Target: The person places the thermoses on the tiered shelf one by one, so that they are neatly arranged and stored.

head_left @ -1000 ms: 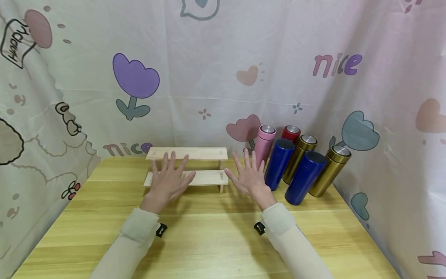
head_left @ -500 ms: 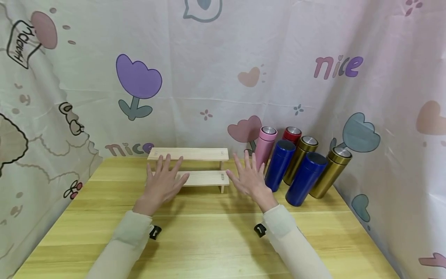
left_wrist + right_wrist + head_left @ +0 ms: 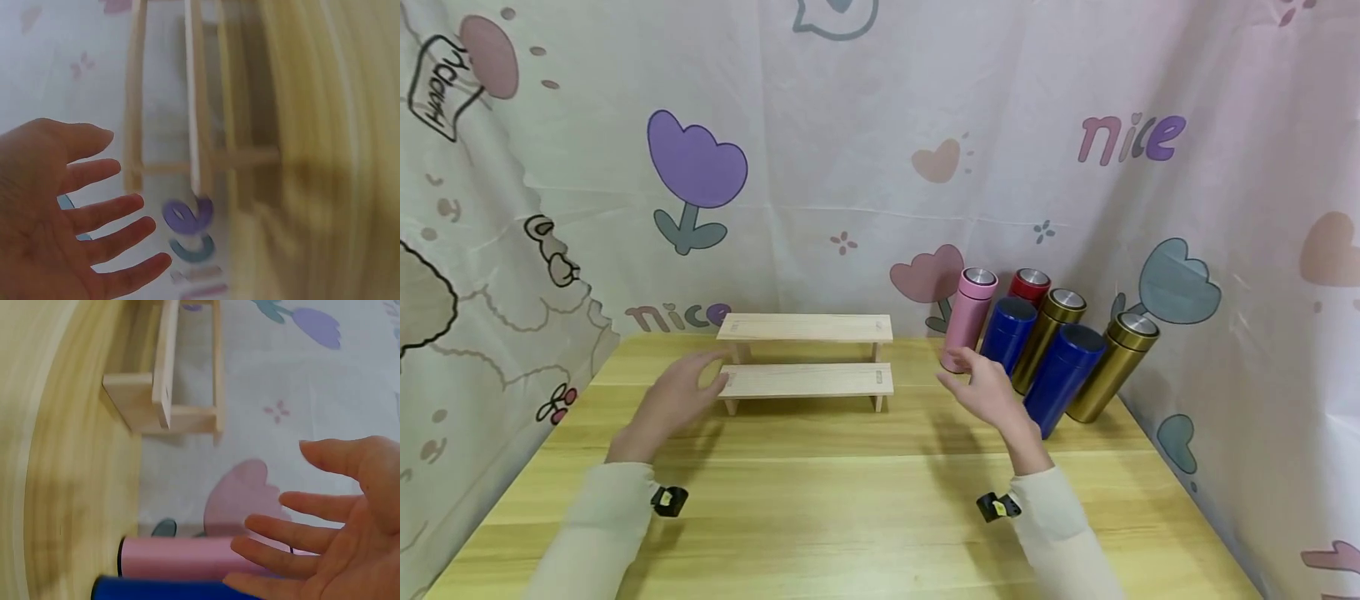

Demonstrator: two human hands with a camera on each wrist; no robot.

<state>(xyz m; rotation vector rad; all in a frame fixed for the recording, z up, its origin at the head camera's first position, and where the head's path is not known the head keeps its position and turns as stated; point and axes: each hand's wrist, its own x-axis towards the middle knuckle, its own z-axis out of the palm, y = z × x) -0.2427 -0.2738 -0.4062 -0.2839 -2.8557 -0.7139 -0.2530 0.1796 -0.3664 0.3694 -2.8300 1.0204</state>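
A two-tier wooden rack [image 3: 805, 380] stands at the back of the table, both its shelves bare. My left hand [image 3: 676, 398] hovers at the rack's left end, fingers relaxed and apart, holding nothing. In the left wrist view the fingers of that hand [image 3: 56, 219] are spread beside the shelf ends. To the right of the rack, my right hand [image 3: 992, 392] is in the air before a pink thermos bottle [image 3: 967, 317] and a blue thermos bottle [image 3: 1009, 332], partly covering the blue one. Its fingers are loosely bent with nothing between them, as the right wrist view confirms.
Beside those bottles stand a red thermos [image 3: 1030, 285], a gold thermos [image 3: 1049, 337], a second blue thermos [image 3: 1064, 375] and a second gold thermos [image 3: 1112, 367]. A patterned cloth [image 3: 835, 150] hangs behind the wooden table [image 3: 835, 517] and along both sides.
Both hands have drawn apart from above the rack: the left to the left, the right to the right. Their spread fingers have relaxed and bent. Rack and bottles stay where they were.
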